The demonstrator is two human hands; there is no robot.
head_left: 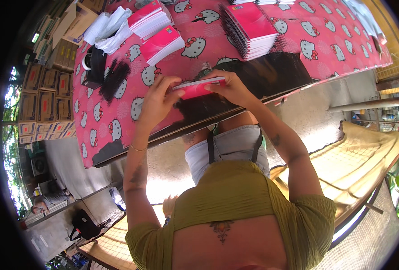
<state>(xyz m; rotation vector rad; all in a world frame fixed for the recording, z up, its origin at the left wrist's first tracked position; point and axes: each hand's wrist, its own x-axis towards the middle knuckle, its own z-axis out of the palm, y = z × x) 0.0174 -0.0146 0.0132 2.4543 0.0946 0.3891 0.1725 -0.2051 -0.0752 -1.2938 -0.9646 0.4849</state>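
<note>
Above the table's near edge, both hands hold a small pink-covered notebook (198, 91), tilted so that its white page edge faces up. My left hand (160, 100) grips its left end, thumb on the cover and fingers behind. The right end is pinched by my right hand (232, 88), its thumb on the pink side. Whether a coil runs through this notebook cannot be made out. Left of my left hand lies a bunch of black spiral binding coils (114, 80). Beyond the hands stand unbound-looking pink notebook stacks (162, 46) and a stack of spiral-bound pink notebooks (252, 27).
A pink patterned cloth (294, 45) covers the table, torn to a dark surface (276, 74) near the front edge. A black tape dispenser (94, 67) and white plastic bags (111, 29) sit at the left. Cardboard boxes (48, 99) are piled beyond the table's left side.
</note>
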